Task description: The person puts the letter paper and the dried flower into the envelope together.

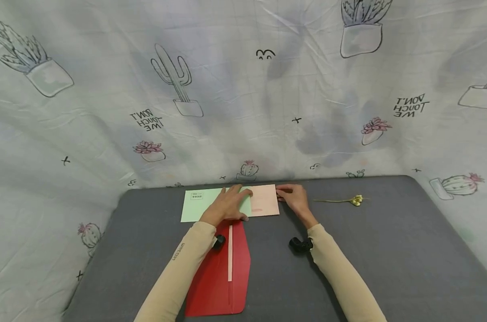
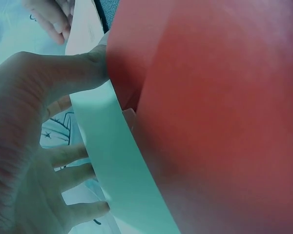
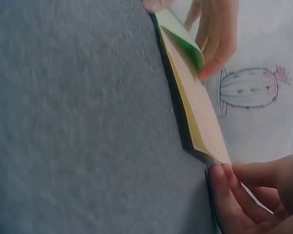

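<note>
The right wrist view is revealing a yellow layer (image 3: pixel 191 126) beneath the pink paper (image 1: pixel 264 201), which the head view is hiding. The left hand (image 1: pixel 225 205) is gripping the green envelope (image 1: pixel 197 211), which is covering the paper's left end; the right hand (image 1: pixel 293 197) is pinching its right.

Cactus-print fabric (image 1: pixel 235 89) hangs behind a grey table (image 1: pixel 404 241).

We record beige long sleeves (image 1: pixel 344 273); the left one bears small dark lettering (image 1: pixel 178 252). We see a rounded black device (image 1: pixel 300 245) at each cuff.
</note>
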